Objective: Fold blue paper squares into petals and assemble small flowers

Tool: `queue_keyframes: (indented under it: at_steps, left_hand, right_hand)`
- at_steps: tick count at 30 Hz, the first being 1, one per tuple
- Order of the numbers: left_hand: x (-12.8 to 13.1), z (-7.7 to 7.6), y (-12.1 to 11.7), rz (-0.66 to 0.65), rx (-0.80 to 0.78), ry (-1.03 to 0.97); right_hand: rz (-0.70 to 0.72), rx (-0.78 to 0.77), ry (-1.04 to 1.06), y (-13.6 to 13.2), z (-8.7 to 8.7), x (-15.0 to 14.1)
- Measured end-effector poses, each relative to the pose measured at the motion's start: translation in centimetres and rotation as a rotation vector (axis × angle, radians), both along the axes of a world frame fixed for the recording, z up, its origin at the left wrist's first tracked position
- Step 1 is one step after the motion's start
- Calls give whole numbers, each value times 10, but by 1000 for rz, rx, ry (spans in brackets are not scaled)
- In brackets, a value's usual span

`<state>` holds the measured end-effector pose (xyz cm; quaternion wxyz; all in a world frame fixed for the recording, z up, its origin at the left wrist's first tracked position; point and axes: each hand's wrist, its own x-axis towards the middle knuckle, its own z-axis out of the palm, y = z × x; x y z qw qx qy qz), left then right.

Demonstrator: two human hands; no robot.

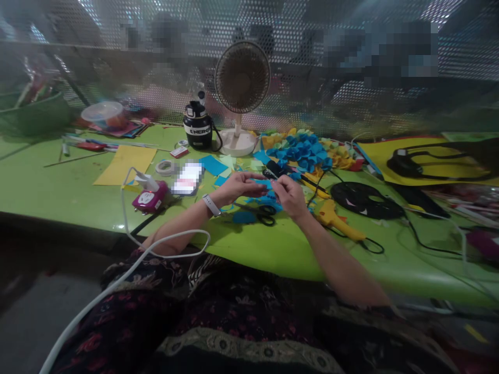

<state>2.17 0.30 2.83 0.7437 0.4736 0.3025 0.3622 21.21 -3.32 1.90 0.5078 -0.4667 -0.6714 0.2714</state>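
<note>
Paper pieces [302, 150], curled and blue, lie heaped beyond your right hand [290, 197], seemingly done; flat blue paper squares [212, 165] beyond your left hand [242, 188] look unworked; right grip together, contents unclear; left, I cannot tell.

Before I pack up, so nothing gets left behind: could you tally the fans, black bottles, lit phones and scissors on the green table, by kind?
Fan: 1
Black bottle: 1
Lit phone: 1
Scissors: 1 pair
Total: 4
</note>
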Motion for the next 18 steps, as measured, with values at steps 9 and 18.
queue_keyframes:
  at_steps: [9,18]
  left_hand:
    - [-2,-1,3,-1,86,20]
    - [-11,2,11,1,130,64]
  right_hand:
    - [111,-229,84,-3,9,-3]
    - [127,-255,154,4,9,1]
